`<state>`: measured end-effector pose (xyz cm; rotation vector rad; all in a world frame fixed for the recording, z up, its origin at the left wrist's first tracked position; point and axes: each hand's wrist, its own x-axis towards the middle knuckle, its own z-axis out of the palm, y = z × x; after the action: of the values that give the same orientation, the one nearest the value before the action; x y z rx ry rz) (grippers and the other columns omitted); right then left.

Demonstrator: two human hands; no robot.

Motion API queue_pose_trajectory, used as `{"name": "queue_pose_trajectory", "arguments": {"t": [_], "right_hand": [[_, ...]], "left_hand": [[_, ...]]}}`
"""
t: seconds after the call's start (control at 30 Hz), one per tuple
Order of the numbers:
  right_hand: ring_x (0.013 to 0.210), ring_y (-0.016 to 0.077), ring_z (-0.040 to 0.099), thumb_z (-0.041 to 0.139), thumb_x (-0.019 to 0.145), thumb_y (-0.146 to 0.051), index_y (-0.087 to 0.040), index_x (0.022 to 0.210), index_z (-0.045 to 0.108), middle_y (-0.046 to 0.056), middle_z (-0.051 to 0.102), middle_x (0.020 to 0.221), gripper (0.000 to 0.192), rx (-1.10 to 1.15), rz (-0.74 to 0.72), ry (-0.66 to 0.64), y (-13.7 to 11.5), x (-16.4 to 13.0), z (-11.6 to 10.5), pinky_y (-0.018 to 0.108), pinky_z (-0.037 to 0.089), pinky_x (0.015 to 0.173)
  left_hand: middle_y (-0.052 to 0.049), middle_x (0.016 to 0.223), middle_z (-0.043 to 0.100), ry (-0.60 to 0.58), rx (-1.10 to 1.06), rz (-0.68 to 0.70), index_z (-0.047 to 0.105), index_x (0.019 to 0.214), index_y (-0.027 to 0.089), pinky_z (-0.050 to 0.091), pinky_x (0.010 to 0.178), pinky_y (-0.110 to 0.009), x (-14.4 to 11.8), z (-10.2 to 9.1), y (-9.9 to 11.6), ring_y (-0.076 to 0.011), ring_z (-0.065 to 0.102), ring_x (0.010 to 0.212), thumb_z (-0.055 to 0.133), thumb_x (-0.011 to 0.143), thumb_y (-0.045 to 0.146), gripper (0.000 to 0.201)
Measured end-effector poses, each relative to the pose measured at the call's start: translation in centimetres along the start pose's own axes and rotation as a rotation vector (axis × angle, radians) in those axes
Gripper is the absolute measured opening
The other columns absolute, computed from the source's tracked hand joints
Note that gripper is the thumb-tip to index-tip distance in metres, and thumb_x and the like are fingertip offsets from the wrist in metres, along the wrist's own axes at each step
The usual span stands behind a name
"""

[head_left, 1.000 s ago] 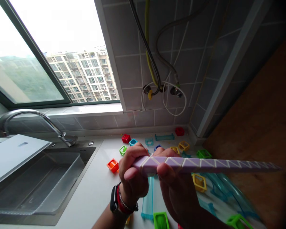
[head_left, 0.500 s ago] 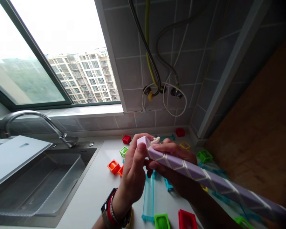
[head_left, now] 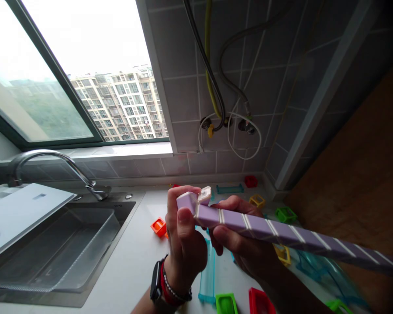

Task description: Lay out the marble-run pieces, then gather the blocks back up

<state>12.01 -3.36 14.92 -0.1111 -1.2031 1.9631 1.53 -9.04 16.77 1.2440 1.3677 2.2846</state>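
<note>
Purple-and-white segmented snake toy (head_left: pixel 281 233) being held up over the desk (head_left: pixel 136 257) by both hands.

Left hand (head_left: pixel 183 244) is gripping the toy's near end, thumb pressing on the first purple segment, with the end piece (head_left: pixel 205 195) sticking up, twisted out of line; a dark watch and red and beaded bands are sitting on that wrist. Right hand (head_left: pixel 245 244) is closing around the toy just beside the left, fingers curling under it, while the rest is stretching away to the right edge of view. Below the hands, small coloured plastic frames, red (head_left: pixel 261 302), green (head_left: pixel 225 303), orange (head_left: pixel 159 226) and yellow (head_left: pixel 257 200), and a clear teal channel piece (head_left: pixel 208 274) are lying scattered on the white desk. Off to the left a steel sink (head_left: pixel 55 253) is sitting under a curved tap (head_left: pixel 52 163), by the window (head_left: pixel 68 74).
</note>
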Motion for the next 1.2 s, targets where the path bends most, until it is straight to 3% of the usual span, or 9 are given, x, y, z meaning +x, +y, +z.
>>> {"name": "queue_pose_trajectory", "arguments": {"t": [0.17,0.37,0.43,0.53,0.63,0.73,1.0,1.1,1.2], "right_hand": [[0.055,0.0072,0.064,0.087,0.084,-0.024,-0.024,0.101,0.070,-0.003,0.074,0.074,0.024,0.020,0.042,-0.003,-0.6,0.0,0.2,0.016,0.052,0.052],[0.053,0.0079,0.063,0.088,0.083,-0.027,-0.024,0.098,0.069,-0.004,0.071,0.067,0.024,-0.010,0.020,0.083,-0.7,-0.1,0.3,0.016,0.051,0.050],[0.051,0.0086,0.063,0.087,0.084,-0.029,-0.024,0.098,0.069,-0.005,0.070,0.063,0.024,-0.010,-0.006,0.111,-0.7,-0.2,0.4,0.016,0.050,0.049],[0.048,0.0086,0.061,0.084,0.087,-0.031,-0.024,0.097,0.068,-0.005,0.068,0.060,0.021,-0.020,-0.060,0.149,-0.8,-0.2,0.5,0.016,0.047,0.046],[0.047,0.0075,0.059,0.082,0.089,-0.030,-0.023,0.093,0.065,-0.006,0.066,0.058,0.018,-0.047,-0.065,0.193,-1.0,-0.1,0.5,0.016,0.045,0.046],[0.048,0.0078,0.058,0.082,0.090,-0.029,-0.022,0.090,0.063,-0.006,0.066,0.058,0.020,-0.100,-0.092,0.239,-1.4,-0.1,0.6,0.017,0.045,0.047],[0.042,0.0068,0.048,0.084,0.085,-0.036,-0.021,0.074,0.058,-0.007,0.056,0.053,0.032,-0.022,-0.117,0.354,-1.8,0.8,0.7,0.018,0.039,0.042],[0.046,0.0076,0.049,0.081,0.088,-0.039,-0.022,0.086,0.061,-0.006,0.059,0.063,0.026,-0.084,-0.097,0.310,-1.9,1.1,0.2,0.019,0.039,0.042],[0.058,0.0110,0.057,0.079,0.087,-0.043,-0.027,0.105,0.062,-0.003,0.064,0.082,0.030,-0.204,-0.182,0.255,-2.1,1.2,0.0,0.021,0.041,0.045]], "left_hand": [[0.002,0.073,0.060,-0.044,0.089,0.032,0.059,0.106,0.024,0.037,0.039,-0.019,0.2,-0.2,-0.1,-0.0105,0.051,0.046,0.033,0.106,0.061,0.045],[-0.001,0.078,0.062,-0.102,0.226,0.082,0.056,0.117,0.023,0.044,0.046,-0.025,0.0,-0.8,-0.7,-0.0121,0.052,0.048,0.025,0.107,0.064,0.052],[-0.005,0.088,0.064,-0.170,0.240,0.118,0.052,0.128,0.023,0.050,0.053,-0.028,0.0,-1.1,-1.2,-0.0150,0.058,0.057,0.026,0.106,0.065,0.053],[-0.012,0.112,0.061,-0.223,0.289,0.313,0.046,0.138,0.021,0.057,0.069,-0.036,0.6,-1.6,-1.9,-0.0221,0.066,0.085,0.040,0.105,0.060,0.051],[-0.016,0.128,0.054,-0.273,0.325,0.544,0.041,0.145,0.021,0.058,0.083,-0.041,1.5,-1.8,-2.3,-0.0258,0.062,0.108,0.053,0.104,0.041,0.047],[-0.016,0.136,0.052,-0.320,0.330,0.644,0.038,0.152,0.023,0.057,0.090,-0.042,2.0,-1.6,-2.3,-0.0263,0.059,0.117,0.059,0.101,0.023,0.055],[-0.013,0.151,0.052,-0.294,0.369,0.720,0.048,0.149,0.031,0.063,0.083,-0.034,1.1,-0.6,-2.4,-0.0253,0.067,0.122,0.064,0.091,-0.002,0.069],[-0.011,0.147,0.058,-0.211,0.356,0.674,0.054,0.142,0.031,0.065,0.088,-0.038,0.8,-0.2,-2.6,-0.0277,0.068,0.125,0.068,0.092,0.003,0.060],[-0.012,0.139,0.064,-0.156,0.242,0.535,0.058,0.137,0.029,0.066,0.090,-0.043,0.7,0.1,-3.0,-0.0291,0.070,0.121,0.071,0.092,0.007,0.051]]}}
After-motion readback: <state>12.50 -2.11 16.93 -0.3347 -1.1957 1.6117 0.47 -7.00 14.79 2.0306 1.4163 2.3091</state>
